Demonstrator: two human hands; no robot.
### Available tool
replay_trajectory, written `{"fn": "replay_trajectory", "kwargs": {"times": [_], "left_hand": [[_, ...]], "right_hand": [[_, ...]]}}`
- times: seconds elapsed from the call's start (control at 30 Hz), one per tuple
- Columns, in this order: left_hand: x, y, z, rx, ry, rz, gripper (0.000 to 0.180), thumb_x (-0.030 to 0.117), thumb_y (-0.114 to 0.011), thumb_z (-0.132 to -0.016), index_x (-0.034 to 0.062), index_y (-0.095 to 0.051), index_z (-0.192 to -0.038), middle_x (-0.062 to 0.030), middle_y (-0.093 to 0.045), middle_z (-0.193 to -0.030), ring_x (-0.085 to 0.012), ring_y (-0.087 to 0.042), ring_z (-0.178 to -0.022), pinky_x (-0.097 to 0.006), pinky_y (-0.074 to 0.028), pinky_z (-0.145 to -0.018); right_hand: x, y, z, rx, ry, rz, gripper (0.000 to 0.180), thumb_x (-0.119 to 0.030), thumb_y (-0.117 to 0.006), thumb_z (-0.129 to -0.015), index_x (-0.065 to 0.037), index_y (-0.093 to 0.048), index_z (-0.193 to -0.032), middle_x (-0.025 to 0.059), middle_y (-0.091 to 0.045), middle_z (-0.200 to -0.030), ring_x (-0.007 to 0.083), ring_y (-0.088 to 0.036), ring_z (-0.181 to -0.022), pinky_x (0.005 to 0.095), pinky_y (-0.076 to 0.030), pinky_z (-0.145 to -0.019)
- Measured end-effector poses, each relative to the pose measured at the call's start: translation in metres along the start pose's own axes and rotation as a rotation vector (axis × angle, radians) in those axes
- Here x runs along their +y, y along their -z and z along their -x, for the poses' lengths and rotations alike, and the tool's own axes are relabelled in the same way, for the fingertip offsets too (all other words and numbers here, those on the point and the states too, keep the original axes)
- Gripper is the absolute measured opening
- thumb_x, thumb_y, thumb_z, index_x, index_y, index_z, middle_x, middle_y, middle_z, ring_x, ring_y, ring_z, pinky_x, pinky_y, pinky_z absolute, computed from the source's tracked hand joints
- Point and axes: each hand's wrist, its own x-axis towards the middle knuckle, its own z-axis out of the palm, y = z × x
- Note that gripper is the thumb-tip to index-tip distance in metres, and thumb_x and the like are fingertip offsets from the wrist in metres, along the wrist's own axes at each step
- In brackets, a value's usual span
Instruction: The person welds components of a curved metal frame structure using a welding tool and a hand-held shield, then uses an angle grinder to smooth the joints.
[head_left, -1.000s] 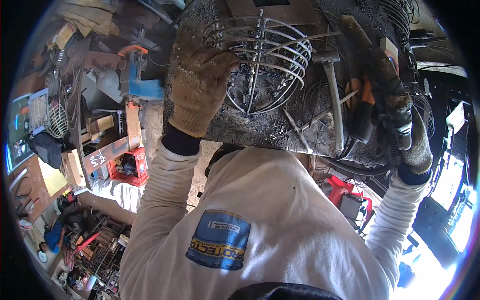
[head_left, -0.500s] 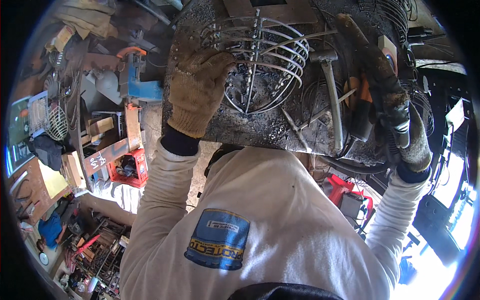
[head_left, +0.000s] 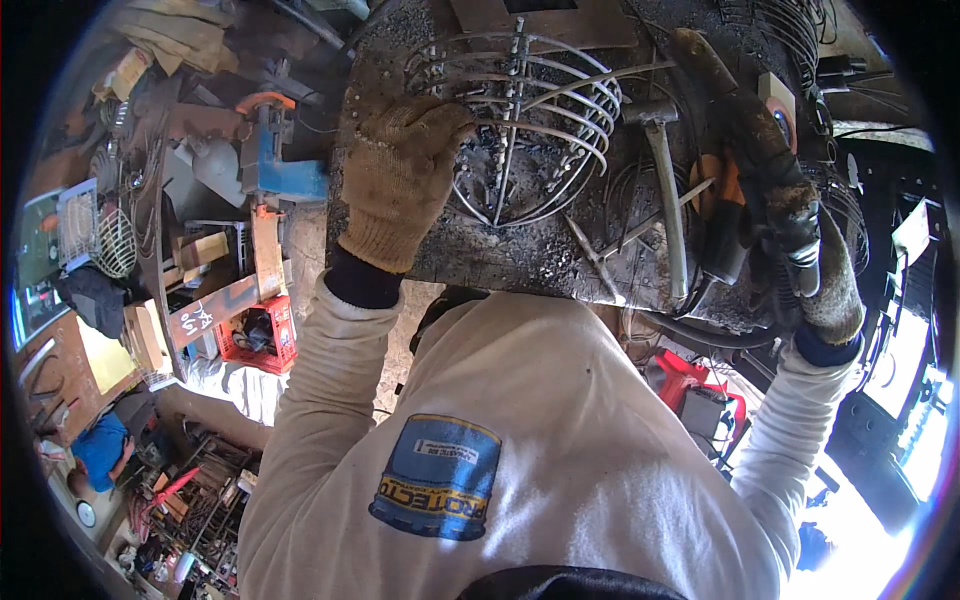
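Note:
A round basket of curved metal rods (head_left: 560, 131) rests on a dark, grimy worktable (head_left: 470, 262). My left hand (head_left: 405, 165), in a brown knit glove, is closed at the basket's left side, its fingertips at the rods. My right hand (head_left: 828, 285), also gloved, is wrapped round the lower end of a dark welding electrode holder (head_left: 752, 130). From the holder's brown tip a thin welding rod (head_left: 600, 84) slants left to the basket's bars. The right fingers are partly hidden by the holder.
Between basket and right hand lie a hammer (head_left: 665, 190), a thin metal bar (head_left: 640, 228) and an orange and black power tool (head_left: 728, 225). A blue vise (head_left: 282, 165) and red crate (head_left: 272, 345) stand left. A person in blue (head_left: 102, 450) is at lower left.
My left hand and the basket sit very slightly farther right. The right hand and electrode holder look unmoved. The person in blue at lower left has shifted a little.

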Motion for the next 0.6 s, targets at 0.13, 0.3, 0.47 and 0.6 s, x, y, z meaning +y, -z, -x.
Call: {"fn": "replay_trajectory", "kwargs": {"times": [0.13,0.3,0.47,0.6], "left_hand": [[0.000,0.001,0.001,-0.004,0.002,0.028,0.016,0.014,-0.077,-0.081,0.0130,-0.077,-0.097,-0.0042,-0.075,-0.101,-0.0232,-0.069,-0.097,-0.039,-0.056,-0.090],[0.000,0.001,-0.002,-0.025,0.021,0.042,0.017,0.014,-0.077,-0.080,0.0135,-0.077,-0.098,-0.0041,-0.075,-0.102,-0.0231,-0.069,-0.096,-0.039,-0.056,-0.090],[-0.003,0.000,0.001,-0.010,-0.017,0.023,0.017,0.014,-0.077,-0.081,0.0131,-0.077,-0.098,-0.0053,-0.074,-0.101,-0.0249,-0.068,-0.096,-0.040,-0.057,-0.086],[-0.003,-0.002,0.003,0.021,-0.007,0.048,0.015,0.015,-0.077,-0.082,0.0121,-0.077,-0.097,-0.0055,-0.074,-0.101,-0.0254,-0.068,-0.096,-0.040,-0.057,-0.084]], "right_hand": [[-0.006,-0.001,0.000,-0.085,-0.038,0.053,0.055,-0.013,-0.067,-0.099,0.005,-0.043,-0.146,0.0154,-0.065,-0.127,0.0200,-0.068,-0.108,0.0330,-0.056,-0.094],[-0.016,-0.010,0.005,-0.067,-0.083,0.081,0.056,-0.013,-0.069,-0.097,0.005,-0.045,-0.145,0.0145,-0.065,-0.127,0.0184,-0.067,-0.108,0.0316,-0.056,-0.094],[-0.013,-0.012,-0.002,-0.082,-0.005,0.173,0.057,-0.013,-0.072,-0.095,0.004,-0.047,-0.144,0.0134,-0.066,-0.125,0.0177,-0.068,-0.107,0.0309,-0.056,-0.093],[-0.016,-0.016,-0.002,-0.088,-0.078,0.078,0.057,-0.011,-0.072,-0.095,0.004,-0.047,-0.144,0.0138,-0.066,-0.125,0.0181,-0.068,-0.107,0.0305,-0.057,-0.093]]}}
